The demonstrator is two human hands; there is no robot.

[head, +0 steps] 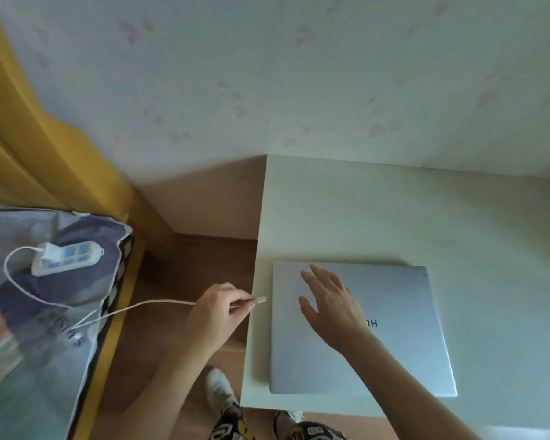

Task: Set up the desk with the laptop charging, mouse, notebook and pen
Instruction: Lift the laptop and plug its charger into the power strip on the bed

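A closed silver laptop (394, 344) lies on the white desk (362, 211) near its left front corner. My right hand (331, 306) rests flat on the lid with fingers spread. My left hand (218, 312) pinches the white charging cable (140, 308) just behind its plug tip (261, 300), which points at the laptop's left edge, a short gap away. The cable runs left to a white charger (50, 254) plugged into a white power strip (67, 258) on the bed. No mouse, notebook or pen is in view.
A bed with a patterned cover (29, 328) and yellow frame stands at the left. Wooden floor (197, 265) shows between bed and desk. A yellow curtain (23, 138) hangs at the far left. My feet in white shoes (219, 392) are below the desk edge.
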